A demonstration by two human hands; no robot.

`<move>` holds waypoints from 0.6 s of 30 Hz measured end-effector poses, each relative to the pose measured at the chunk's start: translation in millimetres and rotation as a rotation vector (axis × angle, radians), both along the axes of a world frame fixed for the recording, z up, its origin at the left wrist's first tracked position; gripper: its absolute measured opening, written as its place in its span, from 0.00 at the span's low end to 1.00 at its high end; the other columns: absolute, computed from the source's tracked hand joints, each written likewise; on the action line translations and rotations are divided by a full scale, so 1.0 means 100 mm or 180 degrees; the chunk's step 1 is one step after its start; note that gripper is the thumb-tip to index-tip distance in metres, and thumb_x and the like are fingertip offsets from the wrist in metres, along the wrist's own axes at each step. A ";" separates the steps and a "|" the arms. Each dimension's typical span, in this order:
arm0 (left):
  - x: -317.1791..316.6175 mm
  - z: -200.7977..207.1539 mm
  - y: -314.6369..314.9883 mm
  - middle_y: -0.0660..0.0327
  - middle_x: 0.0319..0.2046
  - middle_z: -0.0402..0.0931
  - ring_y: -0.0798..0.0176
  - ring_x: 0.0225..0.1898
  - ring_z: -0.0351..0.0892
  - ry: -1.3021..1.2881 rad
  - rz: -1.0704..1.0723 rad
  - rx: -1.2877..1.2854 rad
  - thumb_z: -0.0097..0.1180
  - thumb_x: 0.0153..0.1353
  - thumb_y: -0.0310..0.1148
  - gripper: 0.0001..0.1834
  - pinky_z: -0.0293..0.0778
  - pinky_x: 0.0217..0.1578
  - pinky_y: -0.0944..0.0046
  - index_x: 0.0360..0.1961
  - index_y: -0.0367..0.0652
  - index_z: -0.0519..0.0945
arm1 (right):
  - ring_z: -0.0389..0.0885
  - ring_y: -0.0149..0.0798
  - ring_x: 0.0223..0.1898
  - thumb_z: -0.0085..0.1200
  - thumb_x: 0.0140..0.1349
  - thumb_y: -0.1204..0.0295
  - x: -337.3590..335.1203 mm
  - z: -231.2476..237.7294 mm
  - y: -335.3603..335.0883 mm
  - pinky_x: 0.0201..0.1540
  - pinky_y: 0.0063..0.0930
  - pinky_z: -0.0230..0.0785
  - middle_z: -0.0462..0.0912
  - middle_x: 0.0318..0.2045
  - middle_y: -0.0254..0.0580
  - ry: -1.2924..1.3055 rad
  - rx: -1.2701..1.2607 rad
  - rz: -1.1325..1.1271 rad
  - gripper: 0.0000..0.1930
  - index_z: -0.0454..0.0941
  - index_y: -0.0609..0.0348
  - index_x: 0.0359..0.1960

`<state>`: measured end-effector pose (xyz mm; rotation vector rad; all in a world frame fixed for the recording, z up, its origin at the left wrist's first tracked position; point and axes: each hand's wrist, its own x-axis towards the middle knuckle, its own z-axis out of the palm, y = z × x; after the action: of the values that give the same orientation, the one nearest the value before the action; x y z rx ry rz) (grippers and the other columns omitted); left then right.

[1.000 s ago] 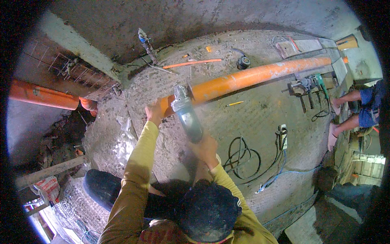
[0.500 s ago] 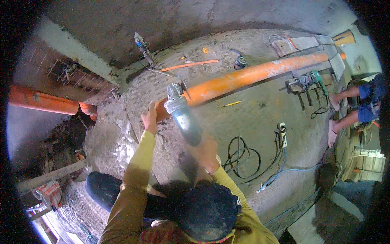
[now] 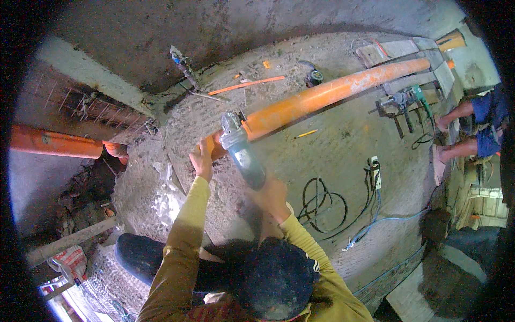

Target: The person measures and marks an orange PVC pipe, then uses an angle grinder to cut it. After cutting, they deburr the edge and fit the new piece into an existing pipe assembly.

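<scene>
A long orange pipe lies slantwise across the concrete floor. My left hand is closed around its near left end, fingers over the top. In my right hand is an angle grinder, gripped at the rear of its body; the hand is blurred. The grinder's metal head sits against the pipe just to the right of my left hand, its disc edge-on at the pipe's surface. How deep the disc sits in the pipe I cannot tell.
A yellow pencil, black cable, power strip and green power drill lie right of me. A tape measure and orange strip lie beyond the pipe. At right stands another person, legs visible. Another orange pipe is at left.
The whole view has shifted slightly. Both hands keep their grip, and the grinder stays at nearly the same place on the pipe.
</scene>
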<state>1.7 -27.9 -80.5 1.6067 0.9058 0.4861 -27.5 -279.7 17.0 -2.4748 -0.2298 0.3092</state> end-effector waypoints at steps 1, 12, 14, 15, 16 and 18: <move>0.00 0.00 0.07 0.57 0.26 0.82 0.67 0.30 0.75 0.0147 -0.0020 0.0066 0.53 0.72 0.51 0.30 0.73 0.32 0.57 0.36 0.28 0.84 | 0.86 0.63 0.39 0.72 0.45 0.51 0.00 0.00 0.01 0.41 0.53 0.78 0.87 0.38 0.59 0.0045 0.0093 0.0018 0.44 0.70 0.56 0.64; 0.09 0.04 0.10 0.63 0.22 0.76 0.70 0.25 0.68 0.0060 0.0252 -0.0252 0.56 0.71 0.47 0.26 0.67 0.27 0.58 0.30 0.29 0.83 | 0.85 0.64 0.40 0.72 0.43 0.46 0.08 0.09 0.05 0.45 0.56 0.77 0.86 0.40 0.61 0.0530 -0.0099 0.0159 0.45 0.72 0.66 0.57; 0.12 0.03 0.10 0.64 0.21 0.76 0.69 0.25 0.68 0.0002 0.0318 -0.0314 0.56 0.70 0.47 0.26 0.67 0.27 0.57 0.30 0.29 0.83 | 0.85 0.64 0.40 0.72 0.43 0.45 0.06 0.01 0.05 0.45 0.56 0.77 0.86 0.40 0.62 0.0429 -0.0062 0.0114 0.46 0.71 0.66 0.57; 0.12 0.03 0.10 0.63 0.21 0.76 0.69 0.25 0.67 0.0003 0.0286 -0.0270 0.56 0.70 0.47 0.26 0.67 0.27 0.57 0.29 0.29 0.83 | 0.85 0.64 0.40 0.72 0.43 0.45 0.06 -0.02 0.04 0.45 0.56 0.77 0.86 0.40 0.62 0.0379 -0.0045 0.0089 0.46 0.71 0.66 0.57; 0.11 0.02 0.09 0.63 0.21 0.76 0.70 0.25 0.67 0.0019 0.0257 -0.0241 0.56 0.70 0.47 0.26 0.67 0.26 0.57 0.29 0.28 0.83 | 0.85 0.64 0.40 0.72 0.43 0.44 0.06 -0.02 0.03 0.44 0.57 0.77 0.86 0.40 0.62 0.0404 -0.0061 0.0113 0.46 0.71 0.66 0.57; 0.11 0.01 0.05 0.62 0.21 0.76 0.69 0.25 0.67 0.0051 0.0231 -0.0242 0.56 0.70 0.46 0.27 0.67 0.26 0.57 0.29 0.28 0.83 | 0.86 0.64 0.38 0.72 0.43 0.44 0.06 -0.05 -0.01 0.43 0.57 0.77 0.86 0.39 0.62 0.0388 -0.0088 0.0142 0.46 0.70 0.66 0.57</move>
<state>13.1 -22.9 -79.4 1.5148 0.9861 0.4844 -21.2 -280.2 12.2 -2.4701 -0.2310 0.4835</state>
